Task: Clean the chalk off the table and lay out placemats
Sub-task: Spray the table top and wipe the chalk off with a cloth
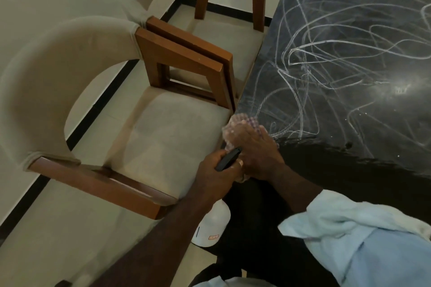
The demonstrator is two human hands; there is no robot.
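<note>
One table (349, 109), dark-topped, fills the right half of the view. White chalk scribbles (303, 58) loop over most of its far surface. A glossy, plain black strip runs along the side nearest the person.

Two chairs, with beige upholstery, curved backs and brown wooden arms, are set side by side along the table's left edge. The near chair (163, 137) has its seat just beside the hands. The far chair (228, 37) stands behind it, and the arms of the two are touching or nearly so.

One floor (58, 228), pale tile, has a black skirting band at the foot of the wall.

One sleeve (349, 228), light blue, is rolled back on the right forearm at lower right.

One spray bottle (213, 223), with a white body and a black trigger head, is held off the table, over the gap between the near chair and the table edge. Its body hangs below the left wrist.

One left hand (217, 170) has its fingers curled round the bottle's black head, gripping it.

One right hand (256, 154) rests on the table's left edge, touching the left hand. Its fingers lie fairly flat, pressing down on the cloth; the fingertips are blurred.

One cloth (242, 126), checked, pinkish and bunched, is blurred. It lies under the right hand on the tabletop, where the scribbled area meets the plain strip. A fold shows below the palm.
</note>
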